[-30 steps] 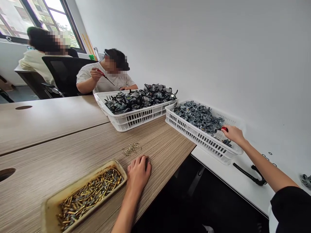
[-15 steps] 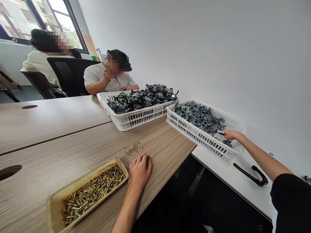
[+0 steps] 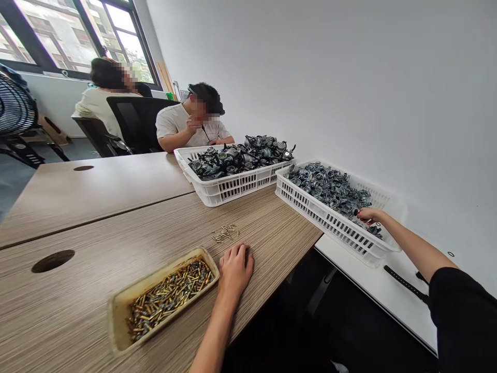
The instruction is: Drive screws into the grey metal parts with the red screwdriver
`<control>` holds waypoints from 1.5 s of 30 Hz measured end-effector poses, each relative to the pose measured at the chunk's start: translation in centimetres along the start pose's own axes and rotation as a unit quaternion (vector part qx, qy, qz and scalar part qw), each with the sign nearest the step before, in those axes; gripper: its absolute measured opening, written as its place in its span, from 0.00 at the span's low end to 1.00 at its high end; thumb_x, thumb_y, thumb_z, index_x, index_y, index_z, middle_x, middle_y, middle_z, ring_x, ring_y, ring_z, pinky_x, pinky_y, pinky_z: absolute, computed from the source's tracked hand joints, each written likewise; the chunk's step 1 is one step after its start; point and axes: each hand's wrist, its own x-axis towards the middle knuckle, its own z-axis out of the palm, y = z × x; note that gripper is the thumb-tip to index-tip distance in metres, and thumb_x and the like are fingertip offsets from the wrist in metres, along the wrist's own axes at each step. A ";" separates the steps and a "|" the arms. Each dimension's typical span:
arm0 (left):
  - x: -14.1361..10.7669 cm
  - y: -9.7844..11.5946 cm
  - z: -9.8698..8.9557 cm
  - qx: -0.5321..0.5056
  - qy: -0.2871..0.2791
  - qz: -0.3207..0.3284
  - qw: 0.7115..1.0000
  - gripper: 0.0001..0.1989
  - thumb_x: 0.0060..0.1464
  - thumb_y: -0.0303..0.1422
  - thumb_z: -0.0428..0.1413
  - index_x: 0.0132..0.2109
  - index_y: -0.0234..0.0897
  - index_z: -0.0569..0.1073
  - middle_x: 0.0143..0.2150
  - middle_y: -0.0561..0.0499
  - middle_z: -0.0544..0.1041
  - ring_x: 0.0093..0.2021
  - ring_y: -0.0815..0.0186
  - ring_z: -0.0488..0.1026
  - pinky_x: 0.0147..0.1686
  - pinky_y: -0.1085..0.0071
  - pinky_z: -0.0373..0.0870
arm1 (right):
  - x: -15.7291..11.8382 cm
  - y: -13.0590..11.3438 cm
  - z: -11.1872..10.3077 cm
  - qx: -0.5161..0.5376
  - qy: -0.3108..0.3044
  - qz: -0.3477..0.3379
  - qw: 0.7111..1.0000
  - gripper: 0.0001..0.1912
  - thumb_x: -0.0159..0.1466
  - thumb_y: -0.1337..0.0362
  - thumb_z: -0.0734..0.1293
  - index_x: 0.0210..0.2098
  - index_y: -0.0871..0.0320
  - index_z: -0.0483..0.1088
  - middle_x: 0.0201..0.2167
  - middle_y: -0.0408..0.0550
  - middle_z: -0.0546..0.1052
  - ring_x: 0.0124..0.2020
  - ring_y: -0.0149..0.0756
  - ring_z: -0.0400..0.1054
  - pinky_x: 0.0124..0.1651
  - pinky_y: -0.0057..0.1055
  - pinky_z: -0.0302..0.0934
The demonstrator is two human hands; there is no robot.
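Observation:
My left hand (image 3: 236,265) lies on the wooden table, fingers spread, beside a yellowish tray (image 3: 116,331) of small brass and grey pins. Just beyond its fingertips is a small pile of brass pins (image 3: 225,233). Over the right end of a white plastic basket (image 3: 330,220), my right hand (image 3: 369,215) has its fingers closed round a small tool with a red part (image 3: 357,212). Many grey metal parts (image 3: 330,186) fill most of that basket; a few lie below the hand.
Another white basket (image 3: 236,190) holds dark watch-like pieces. Behind it a person in a white shirt (image 3: 174,122) sits at the table. A black strap (image 3: 406,284) lies on the white surface at right. A fan (image 3: 15,106) stands far left.
The view has shifted, so most things appear farther right. My right hand still grips the tool, whose shaft now shows less. The left hand remains resting on the table.

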 end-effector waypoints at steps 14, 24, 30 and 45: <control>0.0 0.1 0.0 -0.005 0.005 -0.006 1.000 0.14 0.66 0.36 0.51 0.52 0.40 0.77 0.56 0.42 0.78 0.56 0.52 0.72 0.53 0.58 0.67 | -1.4 2.3 -1.0 0.099 -0.079 -0.051 0.991 0.17 0.73 0.56 0.68 0.57 0.58 0.73 0.55 0.52 0.77 0.49 0.40 0.75 0.50 0.42 0.74; 0.1 -0.1 0.3 -0.008 0.006 -0.006 1.000 0.13 0.66 0.36 0.51 0.52 0.40 0.77 0.56 0.42 0.78 0.56 0.52 0.72 0.52 0.58 0.68 | -2.1 1.9 -0.3 0.125 -0.081 -0.060 0.987 0.17 0.73 0.56 0.68 0.57 0.57 0.73 0.54 0.52 0.77 0.48 0.39 0.75 0.49 0.41 0.74; 0.0 0.4 -0.1 -0.007 0.008 -0.012 1.000 0.13 0.67 0.34 0.50 0.52 0.39 0.77 0.56 0.42 0.78 0.56 0.52 0.72 0.52 0.57 0.67 | -2.0 2.2 0.0 0.137 -0.083 -0.056 0.985 0.19 0.72 0.56 0.69 0.59 0.57 0.72 0.57 0.53 0.76 0.51 0.42 0.74 0.53 0.45 0.73; -0.1 1.2 -0.5 0.000 0.024 -0.022 0.999 0.12 0.67 0.34 0.50 0.51 0.38 0.76 0.55 0.43 0.79 0.55 0.51 0.73 0.53 0.56 0.67 | -3.0 3.5 0.0 0.270 -0.087 -0.108 0.953 0.13 0.70 0.55 0.72 0.37 0.58 0.71 0.30 0.40 0.72 0.26 0.26 0.64 0.29 0.25 0.64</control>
